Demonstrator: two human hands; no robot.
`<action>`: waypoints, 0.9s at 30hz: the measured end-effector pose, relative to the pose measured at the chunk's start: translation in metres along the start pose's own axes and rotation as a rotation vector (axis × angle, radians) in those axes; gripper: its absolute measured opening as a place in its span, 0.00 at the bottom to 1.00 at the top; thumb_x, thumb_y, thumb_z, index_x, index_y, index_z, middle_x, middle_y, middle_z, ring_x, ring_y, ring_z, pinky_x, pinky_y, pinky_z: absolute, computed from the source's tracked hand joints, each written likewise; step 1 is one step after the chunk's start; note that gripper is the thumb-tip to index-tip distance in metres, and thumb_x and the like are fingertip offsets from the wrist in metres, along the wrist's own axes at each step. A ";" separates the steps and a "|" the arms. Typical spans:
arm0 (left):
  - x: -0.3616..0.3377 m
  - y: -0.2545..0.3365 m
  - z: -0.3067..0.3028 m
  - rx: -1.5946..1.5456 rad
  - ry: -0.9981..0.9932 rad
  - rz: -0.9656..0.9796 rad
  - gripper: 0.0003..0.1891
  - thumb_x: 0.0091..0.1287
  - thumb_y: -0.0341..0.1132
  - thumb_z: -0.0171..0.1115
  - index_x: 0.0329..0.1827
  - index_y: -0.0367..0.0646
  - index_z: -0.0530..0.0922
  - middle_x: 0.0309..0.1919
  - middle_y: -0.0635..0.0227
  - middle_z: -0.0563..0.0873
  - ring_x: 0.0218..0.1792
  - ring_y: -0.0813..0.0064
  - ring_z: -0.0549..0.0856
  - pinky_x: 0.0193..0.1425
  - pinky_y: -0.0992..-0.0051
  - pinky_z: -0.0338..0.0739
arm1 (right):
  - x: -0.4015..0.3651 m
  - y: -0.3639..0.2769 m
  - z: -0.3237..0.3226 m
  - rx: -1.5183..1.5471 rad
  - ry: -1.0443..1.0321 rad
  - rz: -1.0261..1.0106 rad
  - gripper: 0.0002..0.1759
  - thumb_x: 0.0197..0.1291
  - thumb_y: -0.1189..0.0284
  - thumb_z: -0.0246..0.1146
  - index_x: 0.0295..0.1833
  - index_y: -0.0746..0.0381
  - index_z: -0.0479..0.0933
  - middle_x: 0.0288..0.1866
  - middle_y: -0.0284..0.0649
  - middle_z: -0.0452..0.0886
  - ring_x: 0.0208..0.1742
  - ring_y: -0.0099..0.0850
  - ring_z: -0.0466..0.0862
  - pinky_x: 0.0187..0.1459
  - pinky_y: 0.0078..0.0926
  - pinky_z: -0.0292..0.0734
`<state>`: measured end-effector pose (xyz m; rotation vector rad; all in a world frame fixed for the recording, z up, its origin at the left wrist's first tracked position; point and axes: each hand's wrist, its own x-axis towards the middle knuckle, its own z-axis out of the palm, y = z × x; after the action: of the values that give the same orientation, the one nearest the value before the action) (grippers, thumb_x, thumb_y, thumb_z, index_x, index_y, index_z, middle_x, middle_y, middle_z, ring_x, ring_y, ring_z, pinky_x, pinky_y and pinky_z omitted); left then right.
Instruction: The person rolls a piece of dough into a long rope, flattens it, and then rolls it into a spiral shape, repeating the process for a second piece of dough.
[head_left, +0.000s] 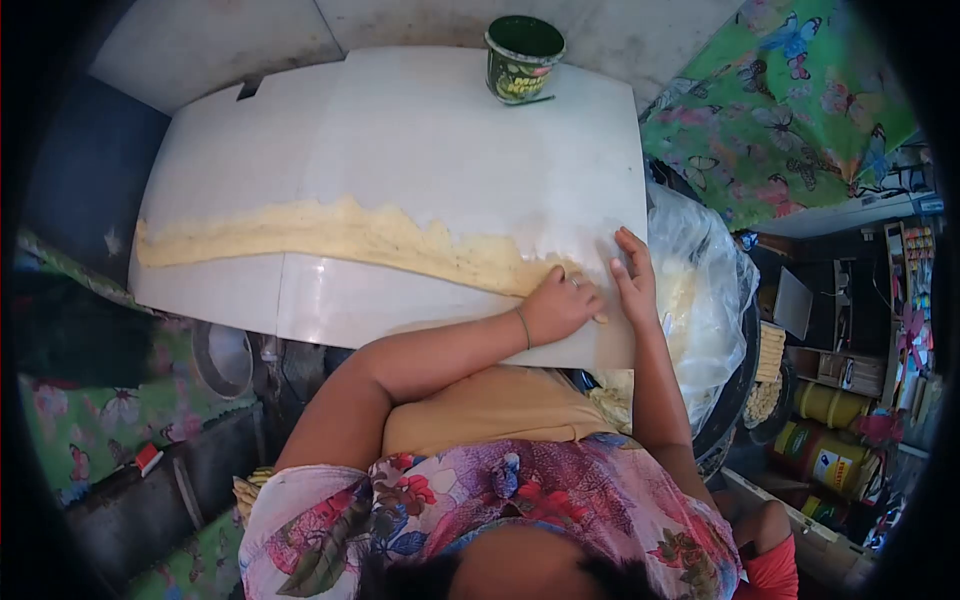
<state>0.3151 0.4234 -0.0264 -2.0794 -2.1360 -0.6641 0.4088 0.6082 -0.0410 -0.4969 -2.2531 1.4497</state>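
Observation:
A long strip of pale yellow dough (360, 238) runs across a white board (450, 140). Its upper edge is ragged, while the lower edge looks smooth and folded. My left hand (562, 305), with a ring and a thin bracelet, is closed over the strip's right end; its fingers are curled against the dough and partly hide it. Just right of it, my right hand (634, 278) rests at the board's right edge, fingers stretched and thumb apart, with nothing visible in it.
A green bucket (522, 65) stands at the board's back edge, with a thin dark stick by its base. Clear plastic sheeting (690, 290) lies over a large round container at the right. Butterfly-print green cloth (780, 120) hangs at the upper right. Shelves (850, 370) with goods are farther right.

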 end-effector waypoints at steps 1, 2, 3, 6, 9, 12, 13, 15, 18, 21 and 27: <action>0.000 0.000 0.000 -0.088 0.026 -0.080 0.06 0.63 0.38 0.63 0.37 0.47 0.79 0.37 0.68 0.78 0.43 0.66 0.81 0.47 0.64 0.70 | -0.009 -0.002 -0.004 0.026 0.003 -0.002 0.28 0.66 0.64 0.62 0.69 0.64 0.71 0.75 0.47 0.66 0.78 0.40 0.61 0.76 0.36 0.54; 0.002 -0.002 -0.001 -0.168 0.058 -0.154 0.05 0.63 0.36 0.63 0.36 0.47 0.79 0.37 0.67 0.78 0.43 0.65 0.81 0.47 0.64 0.70 | -0.013 -0.004 -0.009 0.061 -0.075 0.001 0.27 0.64 0.65 0.64 0.68 0.63 0.72 0.75 0.47 0.67 0.79 0.40 0.61 0.77 0.37 0.53; 0.002 -0.002 -0.001 -0.219 0.081 -0.185 0.04 0.63 0.35 0.63 0.36 0.46 0.79 0.37 0.67 0.78 0.42 0.64 0.80 0.47 0.64 0.70 | -0.014 -0.013 -0.015 0.097 -0.151 -0.002 0.27 0.62 0.67 0.65 0.67 0.61 0.74 0.74 0.47 0.67 0.79 0.41 0.61 0.77 0.39 0.51; -0.003 -0.002 0.000 -0.340 0.129 -0.262 0.04 0.64 0.33 0.63 0.36 0.43 0.78 0.38 0.64 0.78 0.42 0.61 0.80 0.48 0.63 0.71 | -0.018 -0.035 -0.026 -0.207 -0.430 -0.127 0.28 0.56 0.72 0.67 0.64 0.56 0.76 0.75 0.45 0.66 0.80 0.42 0.58 0.79 0.47 0.42; -0.006 -0.004 0.000 -0.374 0.142 -0.254 0.06 0.63 0.33 0.64 0.37 0.42 0.77 0.39 0.62 0.77 0.42 0.60 0.79 0.50 0.62 0.72 | -0.021 -0.027 -0.019 -0.402 -0.467 -0.169 0.27 0.50 0.74 0.70 0.60 0.51 0.80 0.72 0.42 0.71 0.80 0.43 0.59 0.80 0.50 0.37; -0.012 -0.009 -0.002 -0.350 0.150 -0.152 0.10 0.61 0.35 0.66 0.40 0.42 0.77 0.41 0.62 0.77 0.46 0.60 0.78 0.53 0.62 0.72 | -0.019 -0.017 -0.017 -0.301 -0.407 -0.094 0.24 0.48 0.75 0.71 0.54 0.51 0.82 0.67 0.38 0.75 0.78 0.43 0.62 0.80 0.50 0.38; -0.013 -0.008 -0.006 -0.336 0.149 -0.128 0.11 0.60 0.36 0.67 0.41 0.42 0.77 0.42 0.62 0.77 0.47 0.60 0.78 0.54 0.62 0.72 | -0.017 -0.018 -0.017 -0.243 -0.396 -0.062 0.22 0.48 0.75 0.71 0.52 0.52 0.83 0.66 0.37 0.76 0.77 0.43 0.63 0.80 0.50 0.39; -0.017 -0.005 -0.009 -0.247 0.167 -0.107 0.15 0.58 0.38 0.69 0.44 0.42 0.78 0.45 0.62 0.77 0.51 0.61 0.76 0.58 0.60 0.71 | -0.018 -0.024 -0.001 -0.246 -0.275 -0.002 0.19 0.50 0.76 0.70 0.51 0.53 0.83 0.63 0.37 0.78 0.75 0.42 0.65 0.79 0.49 0.40; -0.018 -0.002 -0.010 -0.082 0.189 -0.106 0.18 0.58 0.40 0.70 0.48 0.43 0.78 0.50 0.63 0.77 0.57 0.63 0.75 0.63 0.58 0.68 | -0.013 -0.031 0.006 -0.342 -0.308 -0.046 0.18 0.53 0.76 0.68 0.52 0.55 0.83 0.62 0.39 0.77 0.73 0.42 0.67 0.78 0.47 0.45; -0.021 -0.005 -0.016 -0.013 0.170 -0.095 0.16 0.58 0.41 0.69 0.46 0.44 0.79 0.52 0.64 0.78 0.58 0.65 0.75 0.65 0.57 0.67 | -0.005 -0.030 -0.002 -0.142 -0.361 -0.008 0.21 0.54 0.76 0.68 0.56 0.57 0.82 0.64 0.43 0.75 0.74 0.43 0.66 0.77 0.43 0.49; -0.030 -0.010 -0.007 0.094 0.132 -0.065 0.13 0.59 0.41 0.68 0.43 0.45 0.82 0.44 0.69 0.83 0.52 0.70 0.79 0.64 0.60 0.68 | -0.006 -0.050 -0.013 -0.559 -0.400 -0.149 0.19 0.55 0.78 0.69 0.54 0.58 0.83 0.64 0.44 0.75 0.70 0.44 0.70 0.68 0.38 0.65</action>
<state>0.3054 0.3934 -0.0333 -1.8717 -2.1264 -0.6737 0.4172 0.5958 0.0085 -0.1952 -2.9550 0.8881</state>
